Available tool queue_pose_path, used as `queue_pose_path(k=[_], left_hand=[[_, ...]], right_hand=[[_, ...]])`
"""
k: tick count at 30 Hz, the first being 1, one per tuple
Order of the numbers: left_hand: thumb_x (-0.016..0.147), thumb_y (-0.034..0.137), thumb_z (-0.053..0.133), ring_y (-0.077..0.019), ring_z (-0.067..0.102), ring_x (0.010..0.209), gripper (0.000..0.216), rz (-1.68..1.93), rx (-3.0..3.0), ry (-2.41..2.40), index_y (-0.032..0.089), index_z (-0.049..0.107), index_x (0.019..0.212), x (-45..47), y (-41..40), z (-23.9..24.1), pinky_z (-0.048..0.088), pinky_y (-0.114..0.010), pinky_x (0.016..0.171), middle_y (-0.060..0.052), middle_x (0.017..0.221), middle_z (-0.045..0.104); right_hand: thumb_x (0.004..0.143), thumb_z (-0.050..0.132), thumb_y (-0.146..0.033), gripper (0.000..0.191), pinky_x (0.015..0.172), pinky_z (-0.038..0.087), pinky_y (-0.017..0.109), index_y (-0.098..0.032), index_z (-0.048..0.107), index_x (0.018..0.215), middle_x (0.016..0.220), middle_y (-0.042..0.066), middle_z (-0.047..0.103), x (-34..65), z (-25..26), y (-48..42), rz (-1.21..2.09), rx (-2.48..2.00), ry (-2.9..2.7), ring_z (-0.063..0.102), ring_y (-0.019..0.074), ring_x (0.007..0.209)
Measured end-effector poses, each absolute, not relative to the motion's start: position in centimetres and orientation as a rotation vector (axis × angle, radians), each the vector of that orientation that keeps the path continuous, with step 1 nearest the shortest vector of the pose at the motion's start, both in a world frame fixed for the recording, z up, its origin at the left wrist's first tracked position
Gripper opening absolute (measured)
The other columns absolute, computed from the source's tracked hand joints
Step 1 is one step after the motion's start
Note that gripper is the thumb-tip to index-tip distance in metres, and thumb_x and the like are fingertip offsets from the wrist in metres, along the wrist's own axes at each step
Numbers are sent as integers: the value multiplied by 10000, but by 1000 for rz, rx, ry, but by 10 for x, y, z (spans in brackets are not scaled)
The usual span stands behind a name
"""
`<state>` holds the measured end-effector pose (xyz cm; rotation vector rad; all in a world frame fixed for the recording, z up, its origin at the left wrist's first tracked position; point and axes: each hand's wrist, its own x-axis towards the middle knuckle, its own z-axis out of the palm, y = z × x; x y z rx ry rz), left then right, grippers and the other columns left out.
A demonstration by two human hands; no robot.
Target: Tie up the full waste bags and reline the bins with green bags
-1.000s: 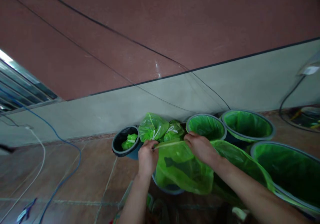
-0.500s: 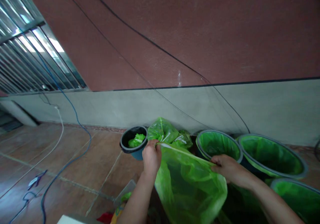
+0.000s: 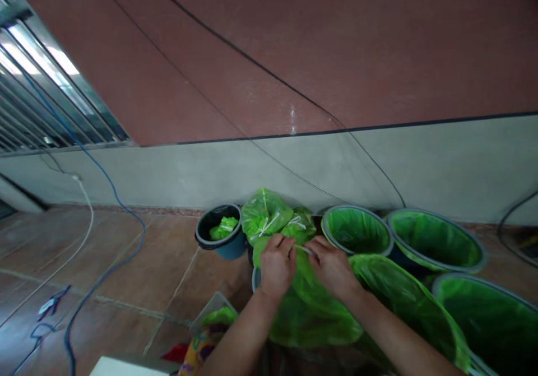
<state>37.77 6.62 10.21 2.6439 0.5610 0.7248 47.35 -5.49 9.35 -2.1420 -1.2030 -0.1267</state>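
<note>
A translucent green plastic bag [image 3: 315, 323] hangs from both hands in front of me. My left hand [image 3: 276, 268] is closed on its top edge. Close beside it, my right hand [image 3: 330, 267] pinches the same edge, and a short taut stretch of the rim shows between the fingers. Just behind the hands sit tied green bags [image 3: 264, 213] with white strings. Part of a grey bucket rim [image 3: 255, 279] peeks out left of the held bag; the rest of that bucket is hidden.
Several green-lined buckets [image 3: 357, 231] stand on the right, and a blue bucket [image 3: 218, 231] with a black liner stands left of the tied bags. A clear plastic box [image 3: 205, 311] is near my left forearm. A blue hose [image 3: 113, 269] crosses the tiled floor.
My hands have drawn together along the bag's edge, the right one moving left. The bag, stretched wide before, now hangs bunched. The view has shifted slightly right, and a large green-lined opening shows by my right forearm.
</note>
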Motion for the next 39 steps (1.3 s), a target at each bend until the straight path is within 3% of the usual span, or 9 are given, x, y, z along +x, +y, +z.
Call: queue_pose_path(k=[10, 14, 17, 20, 22, 24, 28, 34, 39], left_hand=[[830, 78, 504, -152, 646, 835, 284, 652, 2618, 860, 184, 706, 999, 367, 105, 104, 501, -240, 784, -69, 989, 666], [837, 72, 485, -168, 651, 845, 276, 753, 2594, 931, 160, 702, 984, 365, 115, 103, 508, -257, 799, -84, 971, 666], [833, 63, 491, -168, 648, 846, 270, 818, 2586, 907, 156, 697, 981, 365, 115, 100, 515, -264, 802, -82, 965, 660], [853, 67, 490, -161, 646, 857, 266, 862, 2617, 749, 164, 684, 1007, 367, 104, 96, 520, -264, 807, -71, 960, 653], [878, 93, 491, -159, 644, 860, 249, 883, 2643, 618, 172, 675, 1025, 369, 92, 93, 525, -268, 805, -62, 954, 648], [895, 115, 492, -155, 640, 850, 231, 885, 2661, 492, 182, 670, 1024, 371, 80, 90, 529, -267, 800, -50, 928, 642], [890, 106, 488, -147, 628, 813, 237, 872, 2681, 361, 191, 664, 1025, 373, 67, 88, 539, -265, 785, -40, 900, 632], [696, -48, 512, -183, 626, 959, 464, 872, 2653, 483, 173, 651, 1080, 368, 83, 94, 534, -309, 896, -67, 1011, 643], [688, -38, 498, -180, 643, 989, 481, 769, 2482, 642, 187, 665, 1079, 366, 99, 97, 514, -311, 938, -59, 1038, 692]], right_hand=[[839, 495, -230, 213, 737, 507, 294, -185, 703, 849, 849, 62, 703, 529, 93, -91, -319, -2312, -881, 670, 195, 754], [838, 493, -211, 229, 702, 492, 304, -199, 719, 870, 871, 69, 714, 536, 89, -100, -201, -2517, -857, 675, 208, 754], [819, 556, -248, 260, 697, 490, 345, -186, 706, 1022, 967, 102, 709, 534, 90, -101, -120, -2658, -866, 672, 246, 793], [752, 678, -309, 568, 820, 489, 410, -164, 568, 1290, 1192, 142, 640, 518, 94, -91, -300, -2551, -1020, 623, 300, 994], [741, 705, -306, 650, 896, 466, 434, -187, 509, 1349, 1278, 128, 594, 502, 98, -79, -394, -2381, -1189, 569, 305, 1094], [777, 681, -264, 526, 906, 456, 428, -210, 558, 1286, 1230, 102, 618, 487, 99, -67, -435, -2246, -1299, 564, 284, 1080], [879, 546, -159, 163, 824, 473, 368, -215, 680, 954, 911, 54, 675, 476, 95, -55, -471, -2129, -1337, 604, 220, 880], [929, 450, -172, 233, 789, 510, 307, -201, 676, 973, 951, 60, 672, 495, 89, -66, -453, -2086, -1168, 638, 180, 846], [898, 466, -203, 231, 875, 513, 363, -196, 675, 996, 954, 65, 703, 515, 92, -78, -282, -2163, -1028, 648, 213, 923]])
